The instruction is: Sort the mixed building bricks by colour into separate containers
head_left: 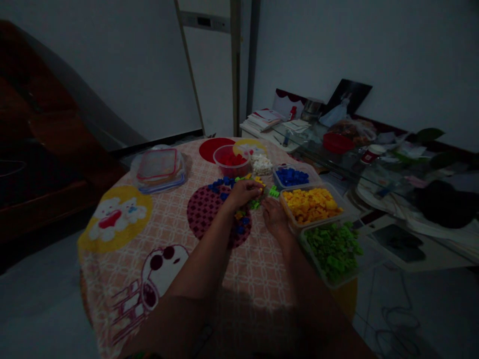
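Note:
My left hand (244,194) is over a small mixed group of plastic building blocks on the tablecloth, its fingers bent together beside yellow blocks (259,181). What lies between its fingertips is too dark to make out. Close by on the right, my right hand (275,217) rests low on the cloth with curled fingers near green blocks (274,191); their tips are partly hidden. Blue blocks (220,184) lie in a line left of my left hand. A few blue and yellow blocks (242,224) sit under my left wrist.
At right stand clear tubs of blue blocks (292,176), yellow blocks (310,205) and green blocks (333,252). Farther back are a tub of red blocks (231,160) and a pile of white blocks (262,164). Stacked lids (159,167) lie left. A cluttered glass table (314,142) stands beyond.

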Tool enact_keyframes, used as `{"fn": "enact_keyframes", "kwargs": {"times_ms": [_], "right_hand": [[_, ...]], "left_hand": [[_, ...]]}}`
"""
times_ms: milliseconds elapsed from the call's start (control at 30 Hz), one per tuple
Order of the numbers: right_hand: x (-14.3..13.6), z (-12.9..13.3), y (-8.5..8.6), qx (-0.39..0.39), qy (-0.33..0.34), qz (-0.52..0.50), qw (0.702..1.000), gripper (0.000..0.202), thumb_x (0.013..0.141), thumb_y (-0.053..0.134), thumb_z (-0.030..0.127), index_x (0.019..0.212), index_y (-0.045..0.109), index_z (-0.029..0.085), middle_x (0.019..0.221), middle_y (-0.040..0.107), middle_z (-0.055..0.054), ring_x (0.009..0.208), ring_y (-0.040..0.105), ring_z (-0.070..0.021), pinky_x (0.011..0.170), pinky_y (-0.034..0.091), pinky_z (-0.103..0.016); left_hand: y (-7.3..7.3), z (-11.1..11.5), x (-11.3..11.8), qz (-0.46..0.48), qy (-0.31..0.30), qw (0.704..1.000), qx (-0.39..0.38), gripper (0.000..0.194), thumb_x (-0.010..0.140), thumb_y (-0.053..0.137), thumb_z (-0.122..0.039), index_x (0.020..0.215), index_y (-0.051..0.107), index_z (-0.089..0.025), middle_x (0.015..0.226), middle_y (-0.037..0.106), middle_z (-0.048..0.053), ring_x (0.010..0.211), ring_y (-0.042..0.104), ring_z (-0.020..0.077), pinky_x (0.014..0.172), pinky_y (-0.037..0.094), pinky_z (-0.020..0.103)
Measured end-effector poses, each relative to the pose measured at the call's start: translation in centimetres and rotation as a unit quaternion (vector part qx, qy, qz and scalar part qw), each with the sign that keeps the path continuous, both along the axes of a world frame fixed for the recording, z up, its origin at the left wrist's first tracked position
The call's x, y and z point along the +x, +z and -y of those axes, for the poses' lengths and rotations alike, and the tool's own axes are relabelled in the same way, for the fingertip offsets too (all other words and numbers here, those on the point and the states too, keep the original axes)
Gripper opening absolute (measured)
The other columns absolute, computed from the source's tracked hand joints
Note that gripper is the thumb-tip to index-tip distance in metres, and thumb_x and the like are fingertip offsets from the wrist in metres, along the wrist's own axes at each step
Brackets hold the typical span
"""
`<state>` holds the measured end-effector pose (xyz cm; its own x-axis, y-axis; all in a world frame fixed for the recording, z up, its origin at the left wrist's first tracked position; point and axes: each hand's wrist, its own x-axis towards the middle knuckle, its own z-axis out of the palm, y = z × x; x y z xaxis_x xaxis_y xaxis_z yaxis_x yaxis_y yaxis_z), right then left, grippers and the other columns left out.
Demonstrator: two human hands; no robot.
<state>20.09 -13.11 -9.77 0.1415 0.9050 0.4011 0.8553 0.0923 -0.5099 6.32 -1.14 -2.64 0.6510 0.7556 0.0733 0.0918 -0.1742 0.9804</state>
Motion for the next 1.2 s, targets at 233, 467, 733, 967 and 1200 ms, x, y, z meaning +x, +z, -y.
{"fn": "enact_keyframes", "kwargs": {"times_ms": [233, 467, 733, 967, 1200], "right_hand": [[-0.5, 1.7, 0.7, -0.006, 0.002, 0.033, 0.999, 0.047, 0.090, 0.047, 0.012, 0.133, 0.066, 0.018, 0.143, 0.061, -0.012, 0.136, 0.050, -0.0280, 0.119, 0.037, -0.049], [-1.4, 3.3, 2.4, 0.005, -0.072, 0.082, 0.994, 0.027, 0.098, 0.049, 0.022, 0.083, 0.071, 0.021, 0.093, 0.072, -0.011, 0.095, 0.063, -0.0245, 0.091, 0.048, -0.037], [-2.7, 3.9, 4.1, -0.141, -0.105, 0.176, 0.968, 0.033, 0.102, 0.049, 0.033, 0.085, 0.073, 0.019, 0.087, 0.076, -0.009, 0.082, 0.068, -0.0184, 0.073, 0.040, -0.028], [-2.8, 3.9, 5.4, -0.186, -0.103, 0.168, 0.963, 0.033, 0.103, 0.048, 0.033, 0.088, 0.074, 0.019, 0.093, 0.079, -0.009, 0.085, 0.070, -0.0182, 0.072, 0.039, -0.027], [-2.3, 3.8, 4.2, -0.149, -0.099, 0.160, 0.971, 0.034, 0.102, 0.049, 0.034, 0.082, 0.073, 0.019, 0.084, 0.076, -0.008, 0.079, 0.069, -0.0176, 0.072, 0.039, -0.027]], "left_hand": [[-0.5, -0.1, 0.5, 0.034, 0.007, 0.998, -0.051, 0.032, 0.071, 0.077, -0.030, 0.097, 0.076, -0.011, 0.068, 0.069, 0.001, 0.059, 0.061, 0.0126, 0.062, 0.051, 0.026], [0.1, 0.5, 0.9, 0.069, 0.016, 0.995, -0.071, 0.031, 0.069, 0.078, -0.029, 0.095, 0.074, -0.011, 0.068, 0.069, 0.000, 0.059, 0.061, 0.0112, 0.063, 0.051, 0.025], [-0.5, 1.2, 2.3, 0.118, -0.021, 0.989, -0.082, 0.033, 0.068, 0.082, -0.033, 0.093, 0.074, -0.012, 0.067, 0.069, 0.000, 0.058, 0.061, 0.0115, 0.061, 0.051, 0.025], [-0.7, 2.6, 4.6, 0.174, -0.170, 0.962, -0.127, 0.052, 0.076, 0.081, -0.034, 0.124, 0.072, -0.016, 0.120, 0.074, 0.014, 0.101, 0.073, 0.0225, 0.089, 0.057, 0.036], [-1.1, 0.7, 2.5, 0.169, -0.141, 0.970, -0.102, 0.058, 0.080, 0.079, -0.041, 0.132, 0.068, -0.017, 0.134, 0.068, 0.018, 0.112, 0.070, 0.0276, 0.097, 0.056, 0.042]]}}
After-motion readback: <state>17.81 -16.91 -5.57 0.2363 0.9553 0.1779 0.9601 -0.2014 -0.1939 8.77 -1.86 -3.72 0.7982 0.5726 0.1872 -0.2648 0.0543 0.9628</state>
